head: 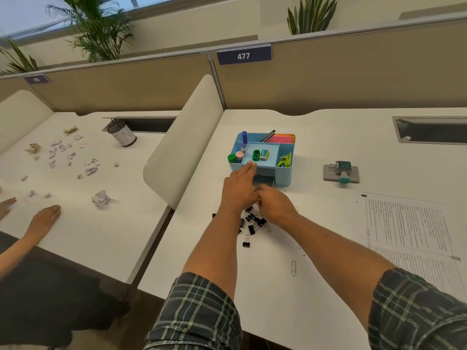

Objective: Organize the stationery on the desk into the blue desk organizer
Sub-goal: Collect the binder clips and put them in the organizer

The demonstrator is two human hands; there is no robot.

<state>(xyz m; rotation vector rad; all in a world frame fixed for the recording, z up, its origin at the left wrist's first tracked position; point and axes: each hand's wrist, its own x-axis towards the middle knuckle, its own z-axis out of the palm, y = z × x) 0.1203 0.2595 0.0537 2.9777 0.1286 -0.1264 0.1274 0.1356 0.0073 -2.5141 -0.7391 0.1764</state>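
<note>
Head view, only one on record. Left hand (238, 189) reaches forward with fingers straight; its fingertips (250, 164) rest on the front rim of the blue organizer (284, 176) and hold nothing. Right hand (274, 205) sits just behind and to the right of those fingertips, fingers curled down over the pile of black binder clips (252, 222). Cannot tell whether it has a clip pinched; the fingertips are hidden.

Judged step: gathering clips for transfer, with the left hand steadying the organizer. A small drawer (265, 181) appears partly open low on the front face, directly ahead of the right fingers. Next move likely calls for a firm pinch on one or several clips, then a short carry forward into the drawer or a free compartment. One clip (246, 244) lies apart, nearer the body than the right fingers, and a wire paper clip (293, 267) lies nearer still.

Organizer contents, beyond the left fingertips: centre tray holds a green sharpener (256, 155) and a small staple box (264, 154). Left compartment holds a purple glue stick (244, 140), with green and pink round items at its near end. Back compartment has bright sticky notes (281, 139) and a dark pen (267, 135). Right compartment holds yellow-green items, unclear.
</note>
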